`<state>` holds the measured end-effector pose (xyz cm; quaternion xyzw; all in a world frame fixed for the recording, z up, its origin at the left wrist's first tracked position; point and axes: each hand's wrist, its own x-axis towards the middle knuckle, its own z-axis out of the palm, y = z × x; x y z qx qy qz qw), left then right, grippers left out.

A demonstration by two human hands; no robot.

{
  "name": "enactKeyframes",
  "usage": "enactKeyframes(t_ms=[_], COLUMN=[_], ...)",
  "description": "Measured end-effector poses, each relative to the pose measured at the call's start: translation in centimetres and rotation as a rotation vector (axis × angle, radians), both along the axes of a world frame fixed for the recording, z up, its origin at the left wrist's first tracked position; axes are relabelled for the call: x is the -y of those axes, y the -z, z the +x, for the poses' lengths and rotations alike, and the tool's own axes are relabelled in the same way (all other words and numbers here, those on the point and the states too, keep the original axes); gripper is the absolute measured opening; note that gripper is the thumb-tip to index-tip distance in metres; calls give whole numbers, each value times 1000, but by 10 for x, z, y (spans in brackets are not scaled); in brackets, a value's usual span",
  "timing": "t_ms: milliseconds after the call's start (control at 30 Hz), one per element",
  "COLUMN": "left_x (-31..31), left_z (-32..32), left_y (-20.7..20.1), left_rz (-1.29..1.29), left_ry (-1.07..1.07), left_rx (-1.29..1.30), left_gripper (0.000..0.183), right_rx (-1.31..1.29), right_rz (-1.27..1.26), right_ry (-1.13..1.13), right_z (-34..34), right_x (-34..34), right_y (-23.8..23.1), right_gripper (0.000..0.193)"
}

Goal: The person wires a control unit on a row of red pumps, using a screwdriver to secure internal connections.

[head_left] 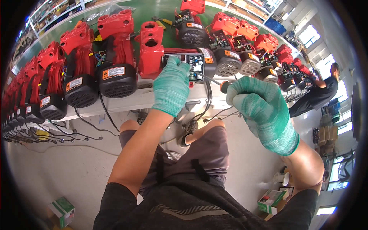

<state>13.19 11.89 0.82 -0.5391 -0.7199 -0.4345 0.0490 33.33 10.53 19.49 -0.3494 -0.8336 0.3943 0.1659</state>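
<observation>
A red cast-metal pump (pixel 150 50) with a black motor end lies in front of me on the bench. Over its side sits a circuit board (pixel 196 66) in a dark frame, its components facing up. My left hand (pixel 172 88), in a green knitted glove, is closed on the near left part of this board; its fingertips are partly hidden. My right hand (pixel 262 109), gloved alike, is wrapped around the handle of a screwdriver (pixel 210 78). The shaft points left, and its tip reaches the right part of the board.
Rows of similar red units (pixel 117 57) stand along the bench (pixel 88 111) on both sides, with black cables hanging off its front. Yellow-handled pliers (pixel 165 22) lie behind. Another person (pixel 322 90) stands at the far right. Cardboard boxes (pixel 273 201) are on the floor.
</observation>
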Motion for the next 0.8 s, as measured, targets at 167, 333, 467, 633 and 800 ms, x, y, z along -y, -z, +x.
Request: enactKeyframes(t_ms=[167,333,467,633,800], left_x=[0,6,1,-3,1], left_z=[2,-5,2,2,-3], left_y=[-1,-5,-6,-2,6], left_rz=[67,17,31,66,124], left_ry=[9,38,36,4,-34], left_rx=[-21,-8,-18,-24,-39], left_gripper=[16,19,20,19,15], right_rx=[66,333,-33,70,86], right_rz=[209,387,200,205,263], right_ry=[-152,-359,-191,-158,-194], right_z=[-4,-17,-6,2,42], right_x=[-6,-14,-11,-8,6], right_y=[-7,-26,2,-5,-11], right_gripper=[17,18,21,21,11])
